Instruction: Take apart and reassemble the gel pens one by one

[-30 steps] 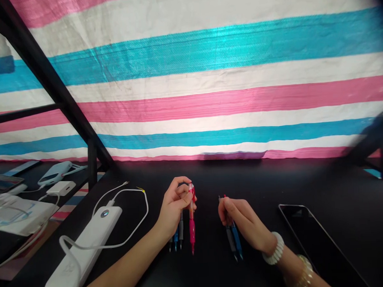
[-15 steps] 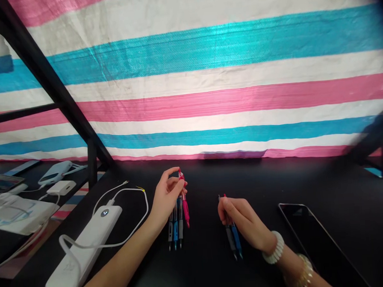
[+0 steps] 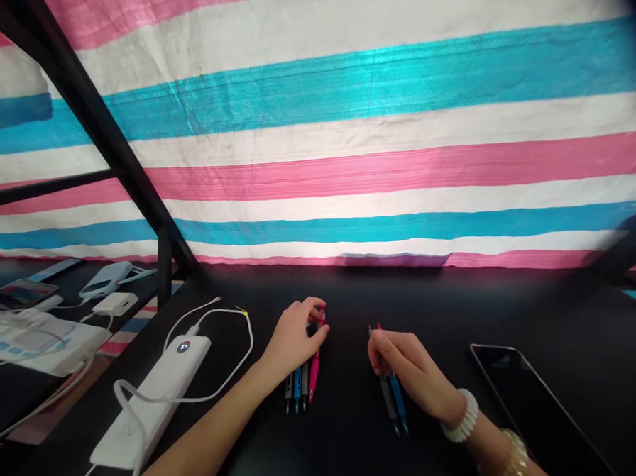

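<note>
My left hand [image 3: 296,335] pinches the upper end of a pink pen [image 3: 315,369] between thumb and fingers. The pen's lower end rests near the black table, beside a row of pens: a grey one [image 3: 305,384], a blue one [image 3: 297,390] and a dark one [image 3: 289,392]. My left hand covers their upper parts. Farther right, my right hand [image 3: 407,368] is closed around a bunch of pens, with a grey pen [image 3: 388,399] and a blue pen [image 3: 397,401] sticking out below. A red tip [image 3: 379,326] shows above the fingers; what it belongs to is hidden.
At left lies a white power bank [image 3: 150,403] with a looped white cable [image 3: 251,341]. A dark phone [image 3: 534,404] lies right of my right wrist. Chargers and a white power strip [image 3: 41,345] fill the far left. Black frame bars [image 3: 134,180] stand before a striped sheet [image 3: 373,171].
My left hand has brought the pink pen down and slightly right, alongside the other pens. My right hand keeps its grip, nearly still. The view has shifted a little.
</note>
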Tool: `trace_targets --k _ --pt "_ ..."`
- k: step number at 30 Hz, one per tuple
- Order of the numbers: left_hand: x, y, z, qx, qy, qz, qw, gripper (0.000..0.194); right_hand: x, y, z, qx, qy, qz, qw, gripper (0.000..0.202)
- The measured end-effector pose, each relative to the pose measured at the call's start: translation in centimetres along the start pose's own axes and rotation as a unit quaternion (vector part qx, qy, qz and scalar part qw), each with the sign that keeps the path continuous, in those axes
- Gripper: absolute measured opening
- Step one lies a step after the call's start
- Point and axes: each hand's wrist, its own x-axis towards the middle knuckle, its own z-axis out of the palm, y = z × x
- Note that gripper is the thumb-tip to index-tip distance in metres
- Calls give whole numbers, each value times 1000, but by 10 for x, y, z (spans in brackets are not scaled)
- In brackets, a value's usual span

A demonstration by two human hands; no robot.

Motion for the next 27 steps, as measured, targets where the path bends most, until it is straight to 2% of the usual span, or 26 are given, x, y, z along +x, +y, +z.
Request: trace_targets --k 8,12,14,16,18,20,22,24,27 --pt "-2 -1 2 109 -31 -20 993 28 1 -1 -1 -13 9 -9 1000 55" --pt "-4 5 3 119 -17 -10 993 40 1 -2 -2 -3 35 -11 999 53" --pt "-8 13 4 103 -19 18 994 45 2 -2 -4 15 77 -5 997 50" --pt "-14 23 6 87 -45 64 993 47 3 -2 -8 41 133 2 990 45" --pt "-22 33 10 76 -106 132 983 52 5 -1 -12 76 188 5 979 36" --pt "-30 41 14 82 -194 213 954 58 7 1 -16 125 228 11 966 23" --pt "-36 45 17 90 -240 253 933 59 9 2 -19 168 249 23 954 10" --pt "-38 45 19 92 -251 269 925 57 10 3 -20 187 254 32 948 8" --pt "-35 41 21 101 -232 276 927 50 11 1 -19 191 248 36 949 8"
